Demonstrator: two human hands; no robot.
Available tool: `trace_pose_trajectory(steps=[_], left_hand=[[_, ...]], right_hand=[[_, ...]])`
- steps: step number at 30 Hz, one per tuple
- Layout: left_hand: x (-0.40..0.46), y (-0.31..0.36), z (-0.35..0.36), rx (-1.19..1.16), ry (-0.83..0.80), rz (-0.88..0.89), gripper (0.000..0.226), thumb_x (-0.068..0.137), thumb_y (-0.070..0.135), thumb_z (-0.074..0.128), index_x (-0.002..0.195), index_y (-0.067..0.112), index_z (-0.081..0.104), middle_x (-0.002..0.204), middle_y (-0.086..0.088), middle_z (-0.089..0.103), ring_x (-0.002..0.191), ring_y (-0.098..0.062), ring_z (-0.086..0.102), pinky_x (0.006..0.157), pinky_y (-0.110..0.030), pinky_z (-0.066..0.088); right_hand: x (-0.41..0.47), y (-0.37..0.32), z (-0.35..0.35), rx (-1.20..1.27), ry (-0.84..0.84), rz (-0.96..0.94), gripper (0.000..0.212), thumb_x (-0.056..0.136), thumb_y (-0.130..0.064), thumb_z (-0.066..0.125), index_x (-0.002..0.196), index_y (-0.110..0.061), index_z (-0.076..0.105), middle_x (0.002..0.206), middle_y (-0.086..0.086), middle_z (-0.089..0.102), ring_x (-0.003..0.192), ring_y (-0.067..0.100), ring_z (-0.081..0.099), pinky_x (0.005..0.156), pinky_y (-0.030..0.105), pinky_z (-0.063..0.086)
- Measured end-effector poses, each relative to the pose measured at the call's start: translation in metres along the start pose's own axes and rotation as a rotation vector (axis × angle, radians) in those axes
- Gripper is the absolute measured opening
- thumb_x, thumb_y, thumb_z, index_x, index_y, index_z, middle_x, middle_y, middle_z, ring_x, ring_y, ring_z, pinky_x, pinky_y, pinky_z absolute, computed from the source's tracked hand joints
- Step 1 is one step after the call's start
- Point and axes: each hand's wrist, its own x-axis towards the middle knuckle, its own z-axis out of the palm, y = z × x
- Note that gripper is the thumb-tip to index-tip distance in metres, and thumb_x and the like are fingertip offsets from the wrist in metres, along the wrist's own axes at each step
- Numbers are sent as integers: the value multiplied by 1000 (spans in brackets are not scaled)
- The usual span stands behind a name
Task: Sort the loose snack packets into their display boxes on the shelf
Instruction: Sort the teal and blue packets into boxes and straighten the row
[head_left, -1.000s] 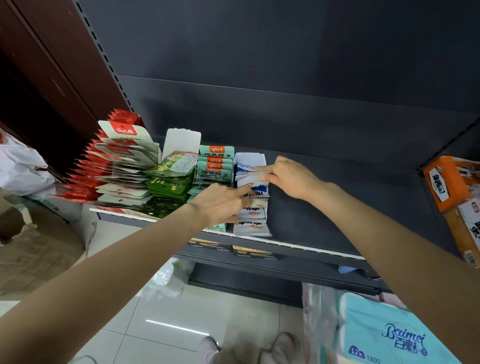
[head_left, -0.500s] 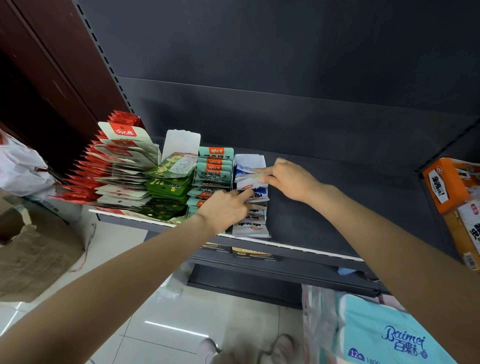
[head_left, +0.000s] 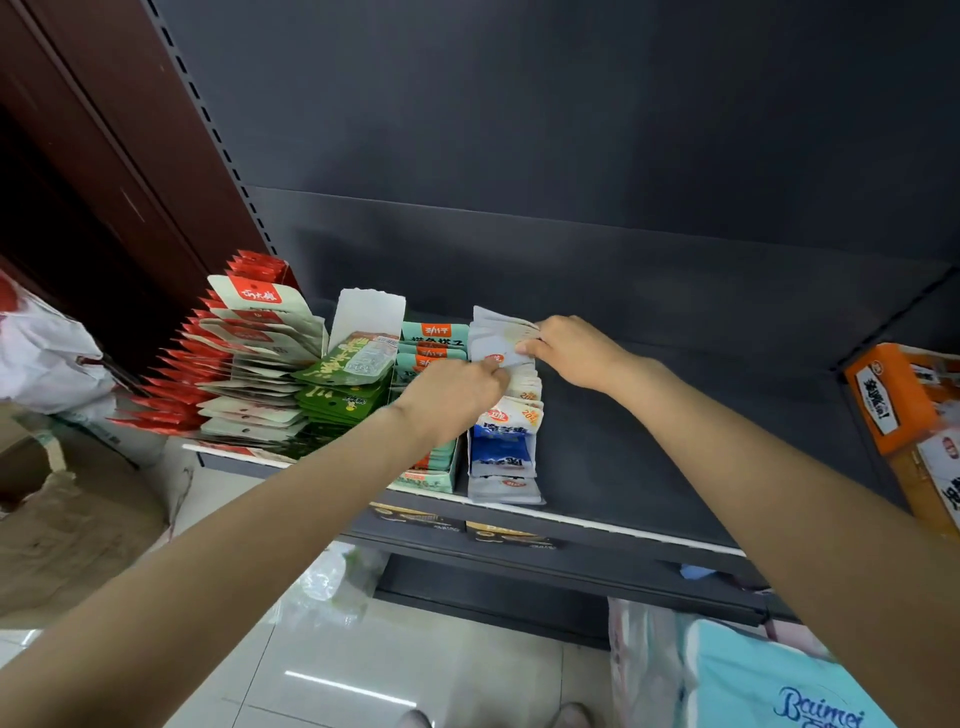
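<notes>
So both hands meet at centre frame over the row of white-and-blue snack packets on the dark grey metal shelf. Right hand pinches the rearmost white packets, probably holding them upright to open a gap. Left hand is curled at that same spot; can't tell whether it grips one. Green packets sit just left.

Shelf: dark grey painted metal, matt, smooth. Back panel same finish. White-blue snack packets: glossy plastic film, slightly crinkled. Green packets: glossy film. Red packets: shiny foil-like film. Display box flap: white matt cardboard. Floor tiles: glossy, reflective. Side panel: dark red-brown wood look, semi-gloss. Tissue pack: thin shiny plastic wrap.
</notes>
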Motion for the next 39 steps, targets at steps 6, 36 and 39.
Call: trace_pose_trajectory(steps=[6,36,39], left_hand=[[22,-22,-2,-237,-45,-23,30,87,-3,51,113,10,54,110,-10,61,95,-30,62,78,-43,53],[-8,-16,8,-419,337,2,30,85,15,65,113,9,56,122,-10,49,104,-25,53,82,-35,48],[-23,-5,5,-491,169,139,35,89,35,62,115,12,60,114,-4,57,87,-21,61,75,-32,52]], right_hand=[[20,0,-8,55,-18,-36,41,99,-17,42,139,-22,41,127,2,58,111,25,54,89,32,43],[-11,12,44,207,155,-59,89,69,-25,81,139,-23,25,135,-5,40,120,16,44,89,42,48],[-10,13,45,178,159,-63,86,69,-27,81,136,-23,27,133,-5,41,119,15,44,90,41,46]])
